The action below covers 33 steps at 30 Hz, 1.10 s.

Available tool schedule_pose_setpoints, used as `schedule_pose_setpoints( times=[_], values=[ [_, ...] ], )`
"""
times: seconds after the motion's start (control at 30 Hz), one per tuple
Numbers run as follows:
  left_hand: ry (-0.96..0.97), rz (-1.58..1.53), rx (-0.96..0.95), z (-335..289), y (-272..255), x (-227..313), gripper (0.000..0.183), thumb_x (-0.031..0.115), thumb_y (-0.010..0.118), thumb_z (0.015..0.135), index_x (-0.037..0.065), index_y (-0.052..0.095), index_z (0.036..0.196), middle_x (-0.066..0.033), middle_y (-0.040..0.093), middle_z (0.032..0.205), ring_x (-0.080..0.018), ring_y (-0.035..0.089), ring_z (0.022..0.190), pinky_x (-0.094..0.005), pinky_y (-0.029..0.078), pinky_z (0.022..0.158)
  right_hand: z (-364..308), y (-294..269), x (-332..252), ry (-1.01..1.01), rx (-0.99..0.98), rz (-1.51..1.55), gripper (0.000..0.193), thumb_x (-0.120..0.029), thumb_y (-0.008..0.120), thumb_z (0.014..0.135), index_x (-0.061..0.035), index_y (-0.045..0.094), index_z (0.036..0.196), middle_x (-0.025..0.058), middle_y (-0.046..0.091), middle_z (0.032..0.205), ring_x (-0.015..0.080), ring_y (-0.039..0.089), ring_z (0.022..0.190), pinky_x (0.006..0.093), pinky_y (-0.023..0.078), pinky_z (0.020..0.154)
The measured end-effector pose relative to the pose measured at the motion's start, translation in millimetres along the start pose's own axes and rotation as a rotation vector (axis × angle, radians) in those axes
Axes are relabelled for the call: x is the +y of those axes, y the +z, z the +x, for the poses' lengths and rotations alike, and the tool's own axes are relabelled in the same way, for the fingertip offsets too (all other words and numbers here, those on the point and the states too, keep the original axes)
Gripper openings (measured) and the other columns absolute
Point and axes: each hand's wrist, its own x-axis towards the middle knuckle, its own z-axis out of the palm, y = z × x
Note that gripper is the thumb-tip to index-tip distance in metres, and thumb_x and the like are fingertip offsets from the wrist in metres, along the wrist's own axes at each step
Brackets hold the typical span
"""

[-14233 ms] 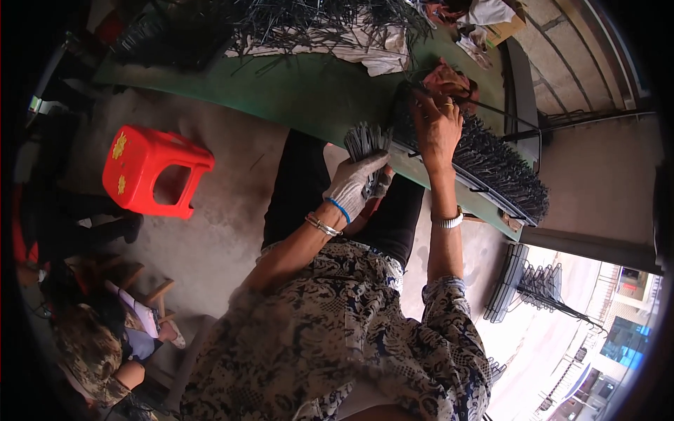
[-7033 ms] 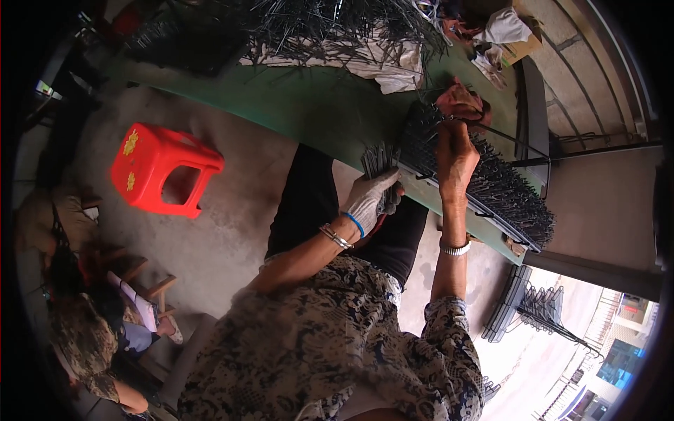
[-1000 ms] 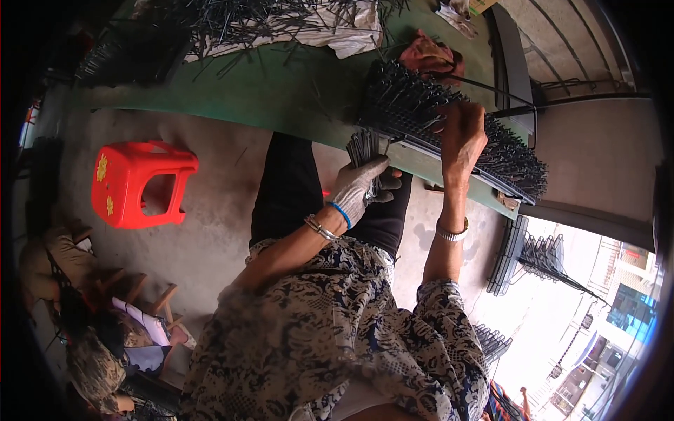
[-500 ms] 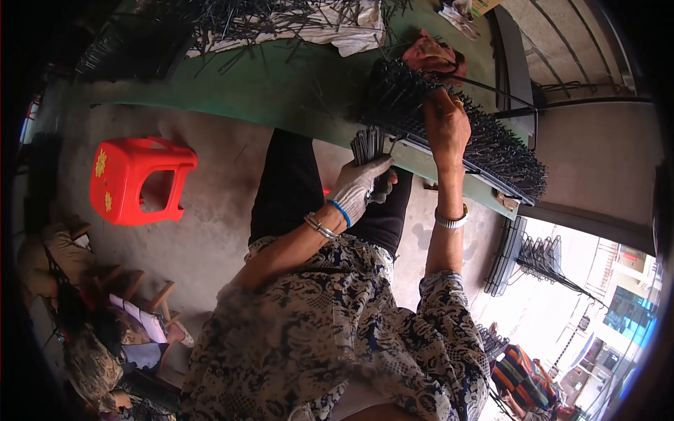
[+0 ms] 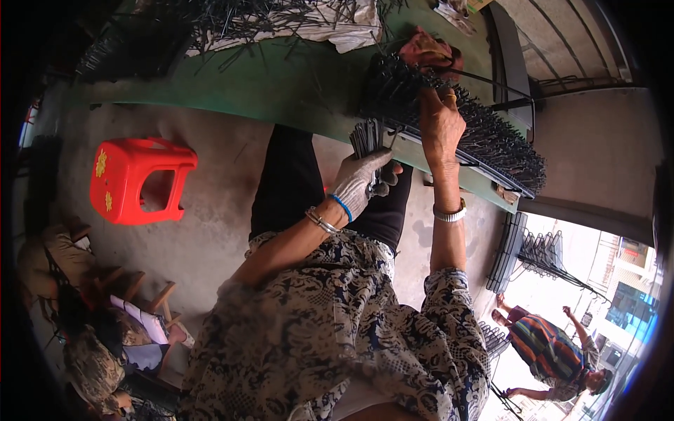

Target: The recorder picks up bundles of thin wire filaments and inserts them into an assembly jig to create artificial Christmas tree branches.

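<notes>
My left hand (image 5: 359, 179), in a pale glove with dark fingertips, is closed round a bundle of thin dark metal strips (image 5: 366, 137) whose ends stick up above the thumb. A single thin piece juts out beside the bundle toward the table edge. Bare, with a ring on one finger, my right hand (image 5: 442, 132) reaches over a long rack (image 5: 497, 178) densely filled with upright dark metal pieces (image 5: 495, 140). Its fingers are pinched together among the tops of these pieces; what they hold is hidden.
The rack lies along the front edge of a green table (image 5: 232, 84). Loose dark strips lie on a pale sheet (image 5: 351, 31) at the back. Behind the rack is a reddish cloth (image 5: 428, 52). A red stool (image 5: 119, 182) stands left; at lower right is a person in stripes (image 5: 547, 344).
My right hand has shifted slightly left and down over the rack. My left hand stays round the bundle. At lower right the person in stripes has come further into view, arms spread.
</notes>
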Motion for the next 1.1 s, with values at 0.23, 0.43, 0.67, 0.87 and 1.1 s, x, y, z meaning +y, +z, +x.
schedule_pose_setpoints(
  times=[0.23, 0.43, 0.67, 0.87, 1.1],
  values=[
    [0.006, 0.006, 0.030, 0.3, 0.8, 0.4, 0.019, 0.019, 0.062, 0.093, 0.001, 0.064, 0.099, -0.0100, 0.069, 0.081, -0.0149, 0.065, 0.062, -0.0236, 0.050, 0.048, -18.5, -22.0, -11.6, 0.004, 0.142, 0.233, 0.022, -0.013, 0.063, 0.089, -0.0112, 0.067, 0.111, 0.0121, 0.061, 0.091, 0.0288, 0.062, 0.080, 0.0387, 0.050, 0.067],
    [-0.023, 0.007, 0.003, 4.3, -1.0, -3.1, 0.019, 0.018, 0.062, 0.093, 0.001, 0.065, 0.100, -0.0087, 0.069, 0.080, -0.0142, 0.064, 0.063, -0.0230, 0.049, 0.048, -17.8, -24.6, -9.2, 0.045, 0.129, 0.281, 0.019, -0.008, 0.061, 0.089, -0.0068, 0.067, 0.107, 0.0118, 0.061, 0.085, 0.0287, 0.060, 0.079, 0.0375, 0.048, 0.070],
    [-0.056, 0.008, 0.006, 3.0, -2.8, -5.6, 0.018, 0.018, 0.062, 0.093, 0.001, 0.065, 0.099, -0.0085, 0.068, 0.080, -0.0139, 0.064, 0.062, -0.0226, 0.049, 0.047, 10.1, -8.7, 0.4, -0.043, 0.067, 0.071, 0.012, -0.019, 0.063, 0.088, -0.0139, 0.067, 0.098, 0.0103, 0.062, 0.092, 0.0328, 0.063, 0.084, 0.0423, 0.051, 0.066],
    [-0.052, -0.013, 0.012, 2.4, -6.0, -0.5, 0.018, 0.018, 0.063, 0.093, 0.002, 0.065, 0.099, -0.0084, 0.068, 0.080, -0.0135, 0.064, 0.063, -0.0223, 0.050, 0.047, 24.1, -13.9, 11.2, -0.117, -0.084, 0.123, 0.010, -0.019, 0.062, 0.089, -0.0117, 0.062, 0.096, 0.0111, 0.062, 0.093, 0.0348, 0.063, 0.082, 0.0430, 0.050, 0.067],
    [-0.058, -0.026, -0.009, 1.7, -9.6, 1.6, 0.018, 0.018, 0.064, 0.092, 0.002, 0.064, 0.100, -0.0087, 0.068, 0.081, -0.0136, 0.064, 0.063, -0.0227, 0.051, 0.048, 38.8, -27.2, 24.4, -0.275, -0.269, 0.077, 0.013, -0.020, 0.062, 0.088, -0.0135, 0.061, 0.099, 0.0112, 0.062, 0.093, 0.0341, 0.063, 0.082, 0.0435, 0.049, 0.067]
  ],
)
